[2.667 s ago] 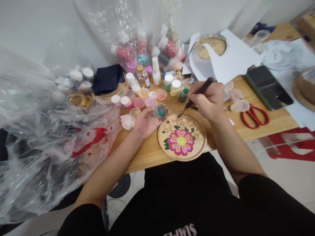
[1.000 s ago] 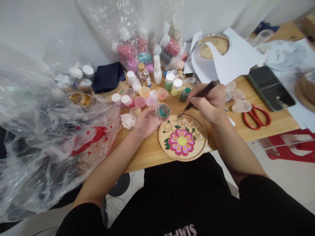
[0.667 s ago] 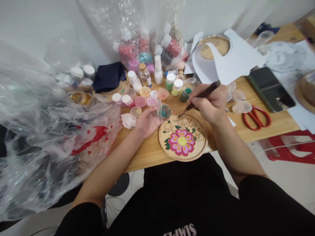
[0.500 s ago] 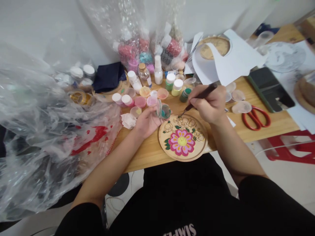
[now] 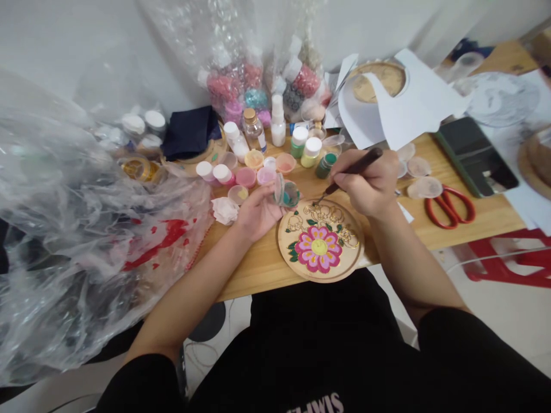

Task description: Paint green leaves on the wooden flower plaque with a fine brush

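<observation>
A round wooden plate lies at the table's front edge, bearing a pink flower with a yellow centre, green leaves and gold outlines. My right hand is closed around a dark-handled tool with a thin tip, perhaps a fine brush. Its tip meets the plate near the top, among the outlined leaves. Between the fingers of my left hand is a small clear cup with green paint inside, tilted beside the plate's upper left rim. A jar of dark green paint stands just beyond the plate.
Small paint cups and white-capped bottles crowd the space behind my hands. Red-handled scissors and a phone lie to the right. Crumpled clear plastic covers the left side, with a white tissue beside it.
The tool's tip has shifted very slightly along the plate's upper part, and its handle tilts a little differently. My left hand and the cup stay almost still.
</observation>
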Demonstrator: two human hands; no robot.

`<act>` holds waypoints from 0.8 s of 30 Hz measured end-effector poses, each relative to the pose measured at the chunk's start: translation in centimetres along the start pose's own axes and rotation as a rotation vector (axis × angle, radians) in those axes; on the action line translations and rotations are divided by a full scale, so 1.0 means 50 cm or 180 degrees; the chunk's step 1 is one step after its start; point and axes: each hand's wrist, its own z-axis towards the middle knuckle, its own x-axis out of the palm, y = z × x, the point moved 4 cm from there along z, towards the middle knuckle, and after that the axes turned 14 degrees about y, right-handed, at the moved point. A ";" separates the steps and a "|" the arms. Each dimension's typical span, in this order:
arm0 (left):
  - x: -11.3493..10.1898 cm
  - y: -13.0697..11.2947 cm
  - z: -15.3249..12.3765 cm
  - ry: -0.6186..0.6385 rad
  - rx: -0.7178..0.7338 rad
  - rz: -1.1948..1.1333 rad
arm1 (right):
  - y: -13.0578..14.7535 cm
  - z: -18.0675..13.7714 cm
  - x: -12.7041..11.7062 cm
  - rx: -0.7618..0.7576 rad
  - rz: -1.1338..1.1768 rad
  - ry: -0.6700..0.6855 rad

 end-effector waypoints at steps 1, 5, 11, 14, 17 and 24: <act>-0.001 0.000 0.000 -0.0005 0.0005 0.0008 | 0.001 0.001 0.000 -0.0007 -0.0004 0.0006; -0.001 0.000 0.000 0.0000 0.0018 0.0015 | 0.003 0.003 0.000 -0.0029 -0.0026 -0.0024; 0.000 0.001 0.000 -0.0038 0.0010 -0.0014 | -0.008 -0.004 -0.002 0.0319 -0.0068 -0.0168; -0.001 0.002 -0.001 -0.0050 -0.0001 -0.0014 | -0.010 -0.005 -0.002 0.0382 -0.0083 -0.0173; -0.002 0.001 -0.001 -0.0030 0.0018 -0.0020 | -0.006 -0.003 -0.001 0.0268 -0.0044 -0.0165; 0.003 0.000 0.000 0.0035 0.0014 -0.0116 | -0.006 0.003 0.002 0.0233 0.0047 -0.0037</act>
